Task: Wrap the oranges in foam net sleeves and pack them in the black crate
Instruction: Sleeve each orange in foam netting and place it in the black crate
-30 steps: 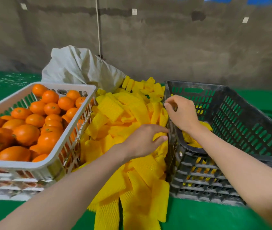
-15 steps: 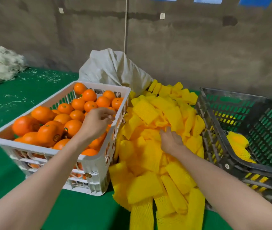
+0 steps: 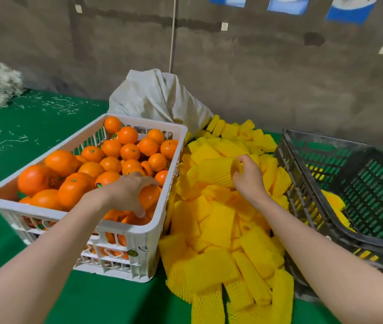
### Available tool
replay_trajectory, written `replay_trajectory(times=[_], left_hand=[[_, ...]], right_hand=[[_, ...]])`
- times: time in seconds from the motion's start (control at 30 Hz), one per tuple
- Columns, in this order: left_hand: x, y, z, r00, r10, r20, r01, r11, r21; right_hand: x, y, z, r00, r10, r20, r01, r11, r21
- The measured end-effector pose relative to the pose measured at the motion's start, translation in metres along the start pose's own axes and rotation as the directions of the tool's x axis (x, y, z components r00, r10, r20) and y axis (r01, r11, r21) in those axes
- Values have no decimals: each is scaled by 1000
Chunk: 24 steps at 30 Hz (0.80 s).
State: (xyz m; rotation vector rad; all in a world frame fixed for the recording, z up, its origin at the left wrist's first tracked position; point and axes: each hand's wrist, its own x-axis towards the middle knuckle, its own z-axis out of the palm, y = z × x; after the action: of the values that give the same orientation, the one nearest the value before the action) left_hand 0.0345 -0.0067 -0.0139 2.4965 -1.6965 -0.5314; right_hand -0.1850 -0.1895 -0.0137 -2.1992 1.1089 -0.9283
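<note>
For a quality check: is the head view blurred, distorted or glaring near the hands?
Head view: even light, no glare on the oranges; left hand gripping an orange and right hand pinching a foam net sleeve look sharp; wide-angle distortion curves the black crate.

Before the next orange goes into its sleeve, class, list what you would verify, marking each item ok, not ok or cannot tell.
1. Left hand grips an orange: ok.
2. Orange lifted clear of the white crate: not ok, it sits low among the others.
3. Right hand pinches one foam sleeve by its end, above the sleeve pile: ok.
4. Sleeve's mouth open for the orange: cannot tell.
5. Black crate has room: ok, only a little yellow foam shows inside.
</note>
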Motion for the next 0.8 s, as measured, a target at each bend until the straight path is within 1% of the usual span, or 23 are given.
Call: replay_trajectory(times=[0.07,0.1,0.17,0.23,0.3,0.33,0.37,0.4,0.47,0.5,0.53,0.6,0.7,0.77,0.8], left_hand=[[3,-2,4,996,31,-82,-34,999,-31],[3,-3,4,992,32,-125,-42,996,-75],[1,-5,-1,982,-30,-186,-18,967,-254],[0,-4,-10,965,-88,-245,-38,884,-466],[-3,3,-20,945,-89,-315,-126,788,-602],[-4,9,-23,938,-76,-337,-179,728,-662],[-6,15,-26,937,-60,-344,-226,647,-728],[-7,22,-27,940,-45,-337,-260,546,-797],[-8,35,-27,954,-13,-299,-280,308,-909],[-7,41,-24,960,2,-281,-276,197,-941],[-5,48,-22,963,9,-270,-269,114,-956],[-1,61,-16,967,-2,-256,-256,5,-967],[6,81,-9,973,-19,-231,-231,-120,-966],[7,90,-6,979,-45,-200,-205,-192,-960],[8,93,-4,981,-59,-183,-191,-215,-958]], right_hand=[[-3,-5,-1,999,36,2,-36,995,96],[-4,-8,-2,999,51,7,-52,988,145],[-7,-12,-4,998,54,21,-57,972,228],[-11,-16,-7,999,27,33,-35,958,284],[-15,-21,-10,999,-17,34,4,942,336],[-17,-24,-11,999,-35,27,23,933,359],[-18,-26,-12,999,-50,17,40,924,379],[-20,-29,-13,998,-64,4,57,919,391],[-23,-33,-15,994,-102,-30,105,910,402],[-26,-36,-16,992,-121,-36,125,901,416],[-29,-39,-16,990,-141,-31,140,889,436],[-38,-46,-16,978,-207,-1,184,871,456],[-54,-54,-12,945,-308,107,237,875,422],[-61,-54,-13,922,-331,203,230,887,401],[-64,-53,-16,908,-328,261,203,889,412]])
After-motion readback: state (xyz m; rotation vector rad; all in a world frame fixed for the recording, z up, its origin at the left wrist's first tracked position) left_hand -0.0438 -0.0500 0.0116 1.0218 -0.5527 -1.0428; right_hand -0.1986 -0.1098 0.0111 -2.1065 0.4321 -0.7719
